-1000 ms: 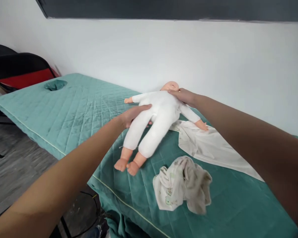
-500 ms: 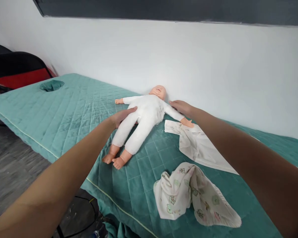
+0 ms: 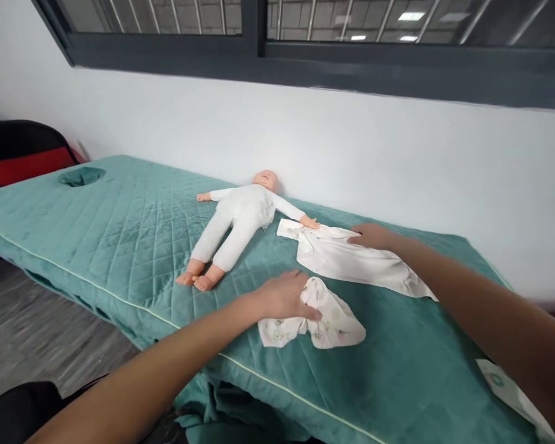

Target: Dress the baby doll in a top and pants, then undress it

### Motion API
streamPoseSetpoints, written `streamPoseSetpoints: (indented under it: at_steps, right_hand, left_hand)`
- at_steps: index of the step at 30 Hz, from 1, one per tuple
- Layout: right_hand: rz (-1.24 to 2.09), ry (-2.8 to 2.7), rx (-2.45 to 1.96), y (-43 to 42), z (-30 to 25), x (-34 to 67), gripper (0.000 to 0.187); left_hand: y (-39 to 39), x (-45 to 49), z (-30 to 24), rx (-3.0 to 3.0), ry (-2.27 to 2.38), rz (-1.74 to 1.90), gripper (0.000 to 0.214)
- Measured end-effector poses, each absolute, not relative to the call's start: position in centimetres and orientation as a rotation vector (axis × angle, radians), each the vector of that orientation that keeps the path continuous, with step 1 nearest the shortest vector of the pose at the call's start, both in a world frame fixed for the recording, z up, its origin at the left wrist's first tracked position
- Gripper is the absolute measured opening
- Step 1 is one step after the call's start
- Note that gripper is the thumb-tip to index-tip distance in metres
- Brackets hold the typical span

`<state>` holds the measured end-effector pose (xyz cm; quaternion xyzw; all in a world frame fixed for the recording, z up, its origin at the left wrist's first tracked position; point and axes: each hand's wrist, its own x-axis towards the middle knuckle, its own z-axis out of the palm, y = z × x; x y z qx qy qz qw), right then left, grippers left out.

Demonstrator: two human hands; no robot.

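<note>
white garment (image 3: 342,258) under half-curled right hand (image 3: 374,237), printed cloth (image 3: 335,320) under curled left hand (image 3: 284,296), grips unclear; apparently handling step, lifting would need pinching.

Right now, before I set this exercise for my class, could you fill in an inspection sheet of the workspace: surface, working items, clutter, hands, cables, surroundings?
Surface: green quilted bed cover with a round hole toward its far left end.
Working items: baby doll in white, lying face up near the wall; white garment spread beside it; crumpled printed cloth nearer the camera.
Clutter: white printed piece at right, partly hidden by the forearm.
Hands: left hand on the printed cloth, right hand at the white garment's upper edge; grip unclear for both.
Cables: nothing seen.
Surroundings: white wall, dark-framed barred window, black-and-red chair at left.
</note>
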<state>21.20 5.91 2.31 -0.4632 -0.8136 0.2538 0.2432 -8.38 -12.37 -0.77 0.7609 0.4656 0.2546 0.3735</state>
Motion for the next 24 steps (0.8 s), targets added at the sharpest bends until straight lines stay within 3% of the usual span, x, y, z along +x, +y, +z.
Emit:
streamPoseSetpoints:
  at_steps: [3, 6, 13, 17, 19, 22, 24]
  right_hand:
    - [0.609, -2.344, -1.489, 3.6, 4.3, 22.9, 0.029]
    - [0.522, -2.394, -1.565, 0.6, 6.7, 23.3, 0.02]
    - [0.586, -2.488, -1.133, -10.2, 11.9, 20.8, 0.036]
    - [0.539, -2.48, -1.021, -15.4, 13.8, 21.5, 0.035]
    - [0.501, -2.455, -1.018, -17.2, 14.5, 22.4, 0.033]
    - [0.463, -2.367, -1.169, -19.3, 14.9, 24.1, 0.033]
    - [0.484, -2.255, -1.367, -20.1, 14.2, 25.4, 0.047]
  left_hand:
    - [-14.3, -6.5, -0.3, 2.124, 1.183, 0.4, 0.044]
    - [-14.9, -5.0, 1.8, 2.209, 1.053, 0.482, 0.038]
    - [-15.6, 0.2, 4.5, 2.448, 0.996, 1.197, 0.03]
    - [-15.6, 2.2, 5.1, 2.553, 1.152, 1.651, 0.04]
    - [-15.6, 2.8, 6.1, 2.675, 1.135, 1.543, 0.037]
    - [-15.7, 3.1, 7.9, 2.831, 1.184, 1.126, 0.013]
    - [-15.9, 2.9, 8.9, 2.846, 1.367, 1.007, 0.009]
